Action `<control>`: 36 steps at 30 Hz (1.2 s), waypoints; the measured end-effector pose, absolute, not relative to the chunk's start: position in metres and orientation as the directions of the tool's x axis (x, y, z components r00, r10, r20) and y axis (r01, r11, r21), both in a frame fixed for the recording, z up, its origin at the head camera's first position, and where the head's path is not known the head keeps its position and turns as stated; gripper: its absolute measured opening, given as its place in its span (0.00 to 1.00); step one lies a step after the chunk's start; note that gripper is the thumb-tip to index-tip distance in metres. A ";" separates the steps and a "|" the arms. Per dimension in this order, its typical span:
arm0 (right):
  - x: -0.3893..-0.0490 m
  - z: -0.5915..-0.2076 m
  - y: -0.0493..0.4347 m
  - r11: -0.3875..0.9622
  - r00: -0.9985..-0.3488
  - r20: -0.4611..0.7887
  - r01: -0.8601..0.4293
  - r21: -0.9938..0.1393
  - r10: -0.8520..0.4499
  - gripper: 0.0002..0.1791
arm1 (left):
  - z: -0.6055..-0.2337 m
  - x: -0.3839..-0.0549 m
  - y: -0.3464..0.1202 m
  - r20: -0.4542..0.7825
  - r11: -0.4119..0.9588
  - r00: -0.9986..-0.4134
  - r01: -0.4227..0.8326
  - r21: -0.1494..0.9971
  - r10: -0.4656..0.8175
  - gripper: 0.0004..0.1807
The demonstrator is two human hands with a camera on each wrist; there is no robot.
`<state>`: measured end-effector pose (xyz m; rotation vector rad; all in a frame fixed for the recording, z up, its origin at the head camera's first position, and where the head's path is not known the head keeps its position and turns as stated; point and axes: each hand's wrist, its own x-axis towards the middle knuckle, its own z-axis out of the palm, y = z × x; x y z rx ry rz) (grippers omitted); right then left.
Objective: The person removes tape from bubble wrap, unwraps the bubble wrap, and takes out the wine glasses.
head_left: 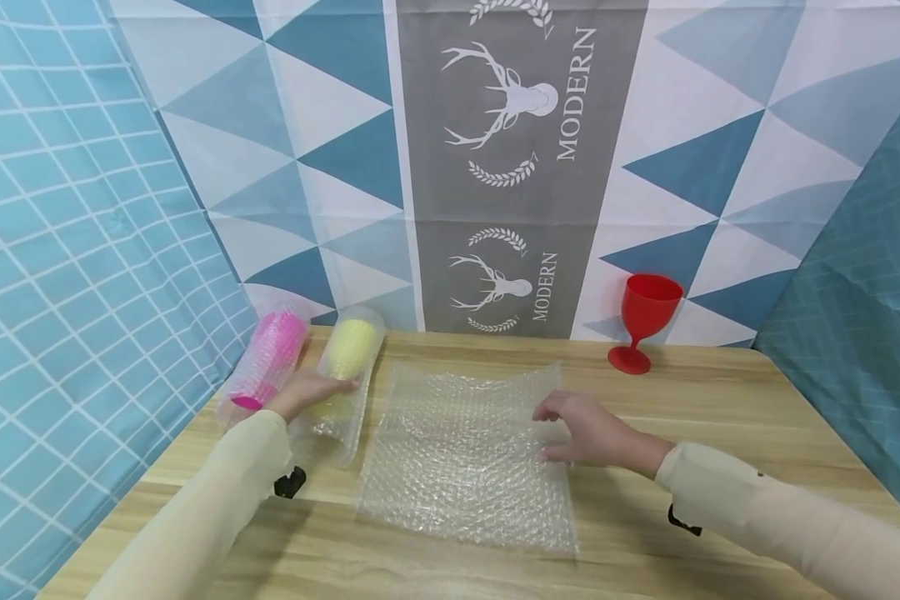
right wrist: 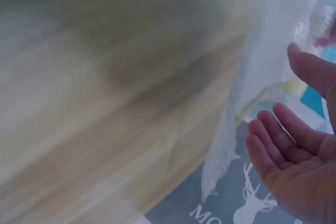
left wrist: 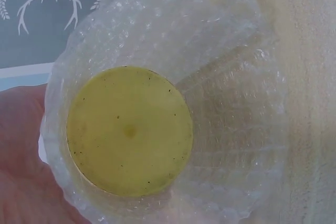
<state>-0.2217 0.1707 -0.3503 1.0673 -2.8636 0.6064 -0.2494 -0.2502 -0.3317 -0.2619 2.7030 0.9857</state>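
My left hand (head_left: 313, 392) grips a yellow goblet (head_left: 352, 346) rolled in bubble wrap, lying at the back left of the table. In the left wrist view, the goblet's round foot (left wrist: 129, 131) shows inside the open end of the wrap (left wrist: 231, 114). The fingers under the roll are hidden. A flat bubble wrap sheet (head_left: 472, 462) lies between the hands. Over its right edge is my right hand (head_left: 588, 429), holding nothing, its thumb and loosely bent fingers apart. Whether it touches the sheet, I cannot tell.
A pink goblet (head_left: 273, 350) in bubble wrap lies left of the yellow one, against the tiled blue side cloth (head_left: 105, 250). At the back right an unwrapped red goblet (head_left: 648, 308) stands upright. Patterned cloth (head_left: 495, 200) hangs behind the wooden table (head_left: 712, 408).
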 end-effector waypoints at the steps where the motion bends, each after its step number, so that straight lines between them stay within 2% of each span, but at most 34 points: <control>1: -0.220 -0.352 0.170 0.680 -0.750 0.147 -0.651 -0.338 -0.645 0.25 | -0.332 -0.249 -0.251 -0.298 0.753 -0.951 -0.252 0.608 -0.078 0.50; 13: -0.211 -0.366 0.171 0.614 -0.659 0.141 -0.744 -0.264 -0.739 0.21 | -0.332 -0.244 -0.258 -0.342 0.693 -0.936 -0.303 0.654 -0.087 0.51; 21: -0.209 -0.371 0.171 0.640 -0.688 0.082 -0.707 -0.302 -0.721 0.23 | -0.324 -0.237 -0.265 -0.352 0.637 -0.935 -0.294 0.713 -0.037 0.53; 25: -0.208 -0.373 0.170 0.624 -0.669 0.099 -0.729 -0.281 -0.736 0.23 | -0.321 -0.231 -0.266 -0.361 0.600 -0.933 -0.289 0.746 -0.001 0.51; 32: -0.208 -0.374 0.169 0.613 -0.653 0.120 -0.749 -0.252 -0.748 0.23 | -0.316 -0.221 -0.258 -0.368 0.506 -0.929 -0.330 0.797 -0.027 0.57; 36: -0.207 -0.375 0.169 0.609 -0.648 0.127 -0.754 -0.248 -0.751 0.24 | -0.309 -0.217 -0.247 -0.367 0.479 -0.930 -0.333 0.812 -0.026 0.56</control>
